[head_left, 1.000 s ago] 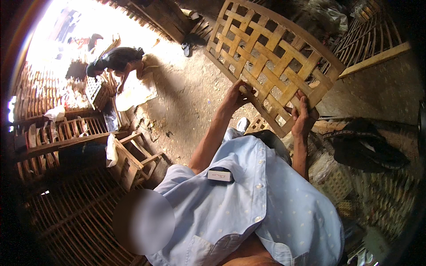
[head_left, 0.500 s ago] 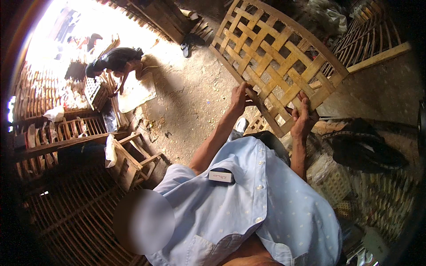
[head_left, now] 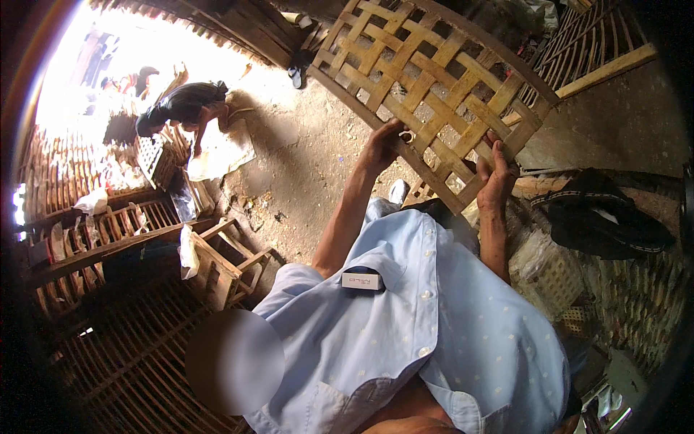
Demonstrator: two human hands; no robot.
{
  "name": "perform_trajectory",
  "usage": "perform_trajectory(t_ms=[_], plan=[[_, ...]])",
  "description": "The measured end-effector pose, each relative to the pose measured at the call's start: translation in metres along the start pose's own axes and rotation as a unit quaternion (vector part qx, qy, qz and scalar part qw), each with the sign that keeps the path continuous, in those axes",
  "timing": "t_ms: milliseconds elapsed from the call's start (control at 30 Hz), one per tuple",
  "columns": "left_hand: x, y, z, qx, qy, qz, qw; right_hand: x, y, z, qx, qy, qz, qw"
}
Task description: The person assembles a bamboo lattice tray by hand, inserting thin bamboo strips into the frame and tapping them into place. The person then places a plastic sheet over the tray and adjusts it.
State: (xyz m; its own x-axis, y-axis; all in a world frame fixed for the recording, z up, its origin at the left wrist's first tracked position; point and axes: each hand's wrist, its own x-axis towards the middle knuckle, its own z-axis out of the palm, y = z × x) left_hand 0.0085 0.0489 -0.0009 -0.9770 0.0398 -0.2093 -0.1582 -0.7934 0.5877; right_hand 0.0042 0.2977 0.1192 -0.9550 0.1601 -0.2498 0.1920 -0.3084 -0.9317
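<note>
Both hands are on a big woven bamboo lattice panel (head_left: 434, 79), the kind with flat strips crossed into an open grid and a thicker frame round the edge. It's held up tilted in front of the person, lower edge toward them, and it fills most of the space above and beyond both grips.

The left hand (head_left: 382, 145) has its grip closed on the lower frame edge, fingers curled over the rim with a small pale loop or ring showing right by the fingertips. The right hand (head_left: 497, 177) is a bit further along the same edge, just to the right of the left grip, thumb on the near side and fingers wrapped up over the strips, so that grip is holding the panel too. The two hands are near each other but not touching.

Below the grips you get the person's light blue shirt (head_left: 434, 333) with a small box poking out of the chest pocket. Off to the left of the left grip is bare dirt floor (head_left: 303, 166), and well beyond that another person (head_left: 181, 108) bends over some work in bright light. Down left there's a small wooden stool frame (head_left: 224, 264) and racks of slatted bamboo. Right of the right grip lies a dark bag (head_left: 607, 217).
</note>
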Motion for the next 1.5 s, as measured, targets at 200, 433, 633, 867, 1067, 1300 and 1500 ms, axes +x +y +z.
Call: perform_trajectory(t_ms=[200,433,633,867,1067,1300,1500], plan=[[-0.021,-0.019,0.041,0.085,0.068,-0.003,0.994,0.004,0.001,0.009,0.001,0.023,-0.056,0.998],[-0.007,-0.014,0.049,0.201,0.207,-0.075,0.955,-0.007,-0.004,0.026,0.007,0.038,-0.033,0.999],[-0.019,-0.025,0.047,-0.095,0.056,-0.009,0.994,-0.002,-0.003,0.021,0.004,0.039,-0.051,0.998],[-0.012,-0.029,0.045,0.057,0.113,0.012,0.992,0.0,0.0,0.021,-0.044,0.028,-0.059,0.997],[-0.007,-0.025,0.046,0.0,0.125,-0.016,0.992,0.006,0.007,0.019,0.01,0.036,-0.047,0.998],[-0.02,-0.019,0.04,0.075,-0.007,-0.145,0.986,0.006,-0.002,0.017,0.014,0.041,-0.049,0.998],[-0.01,-0.026,0.041,0.061,0.071,-0.055,0.994,0.008,0.003,0.012,0.024,0.028,-0.045,0.998]])
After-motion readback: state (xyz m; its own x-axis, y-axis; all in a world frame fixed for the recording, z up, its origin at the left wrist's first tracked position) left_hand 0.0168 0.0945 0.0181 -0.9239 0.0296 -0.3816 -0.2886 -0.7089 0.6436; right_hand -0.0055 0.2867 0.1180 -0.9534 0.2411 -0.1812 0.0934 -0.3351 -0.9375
